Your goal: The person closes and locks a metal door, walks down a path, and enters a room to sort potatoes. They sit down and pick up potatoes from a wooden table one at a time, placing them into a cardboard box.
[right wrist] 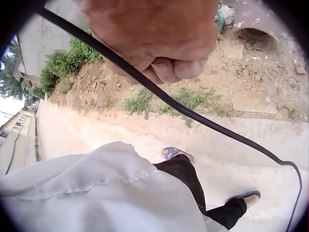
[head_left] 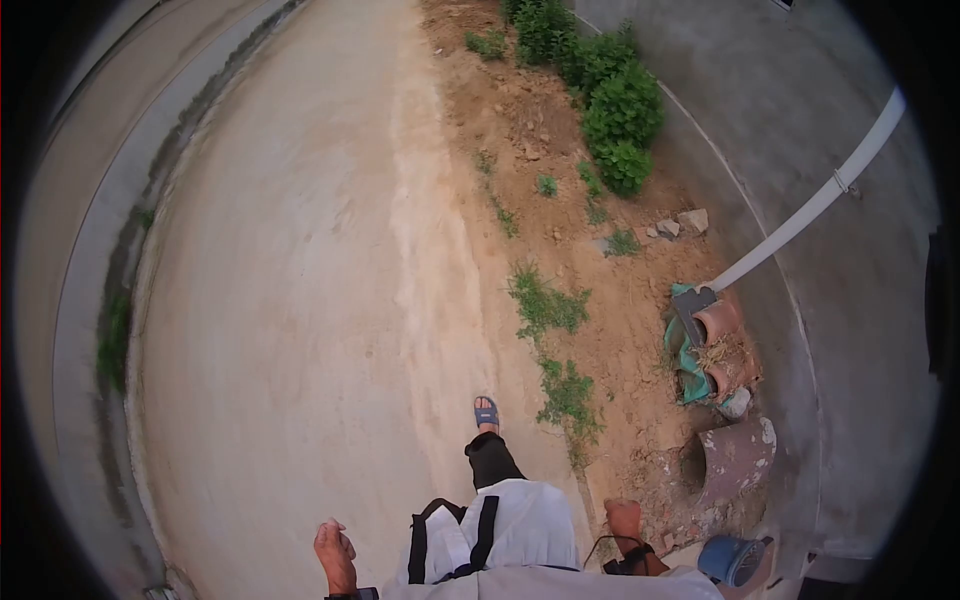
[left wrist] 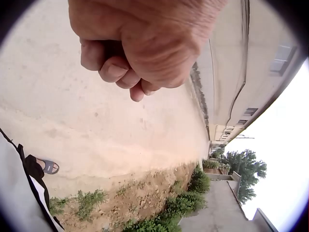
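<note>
My left hand (head_left: 335, 556) hangs at my side over the pale road, its fingers loosely curled. The left wrist view shows the same hand (left wrist: 145, 46) from close by, with nothing between the fingers. On the other side, my right hand (head_left: 624, 518) hangs near the dirt strip, also loosely curled and without any object showing in it. A black cable (right wrist: 169, 100) crosses in front of that hand in the right wrist view. A sandalled foot (head_left: 486, 413) is set forward on the road, below a black trouser leg (head_left: 492, 460).
Weeds (head_left: 548, 303) and green bushes (head_left: 622, 115) grow along the dirt strip at right. Beside the grey wall (head_left: 860, 250) lie a clay pipe (head_left: 740, 458) and broken pipe pieces (head_left: 735, 350), under a white downpipe (head_left: 815, 205). A blue bucket (head_left: 728, 560) stands nearby.
</note>
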Demonstrator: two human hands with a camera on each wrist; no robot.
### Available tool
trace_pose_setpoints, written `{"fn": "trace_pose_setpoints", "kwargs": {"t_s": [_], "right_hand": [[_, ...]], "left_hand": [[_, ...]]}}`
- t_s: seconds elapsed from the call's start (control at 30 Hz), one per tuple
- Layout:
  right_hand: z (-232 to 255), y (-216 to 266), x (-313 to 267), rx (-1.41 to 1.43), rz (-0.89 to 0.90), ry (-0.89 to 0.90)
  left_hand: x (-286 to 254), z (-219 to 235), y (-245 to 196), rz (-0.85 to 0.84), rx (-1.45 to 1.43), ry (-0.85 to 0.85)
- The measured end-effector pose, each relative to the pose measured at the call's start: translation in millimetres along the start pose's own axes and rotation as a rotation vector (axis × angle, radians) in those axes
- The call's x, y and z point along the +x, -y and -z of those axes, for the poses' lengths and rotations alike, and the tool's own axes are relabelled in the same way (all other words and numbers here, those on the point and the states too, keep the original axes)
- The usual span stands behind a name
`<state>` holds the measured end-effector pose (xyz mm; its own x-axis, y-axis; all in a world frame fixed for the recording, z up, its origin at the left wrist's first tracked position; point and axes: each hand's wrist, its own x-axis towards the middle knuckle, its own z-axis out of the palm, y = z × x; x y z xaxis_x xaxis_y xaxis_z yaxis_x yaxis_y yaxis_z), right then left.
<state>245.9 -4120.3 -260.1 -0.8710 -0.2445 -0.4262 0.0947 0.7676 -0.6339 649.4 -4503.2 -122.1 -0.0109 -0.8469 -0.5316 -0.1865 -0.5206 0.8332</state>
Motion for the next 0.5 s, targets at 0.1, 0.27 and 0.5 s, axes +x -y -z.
{"fn": "trace_pose_setpoints", "kwargs": {"t_s": [0.1, 0.27, 0.5], "right_hand": [[-9, 106, 85, 0.279, -0.061, 0.068], [0, 316, 227, 0.314, 0.130, 0.036], [-31, 481, 386, 0.296, 0.201, -0.189]], "left_hand": [[30, -65, -67, 0.046, -0.122, 0.009], [99, -127, -167, 0.018, -0.248, 0.017], [270, -139, -240, 0.000, -0.327, -0.151]]}}
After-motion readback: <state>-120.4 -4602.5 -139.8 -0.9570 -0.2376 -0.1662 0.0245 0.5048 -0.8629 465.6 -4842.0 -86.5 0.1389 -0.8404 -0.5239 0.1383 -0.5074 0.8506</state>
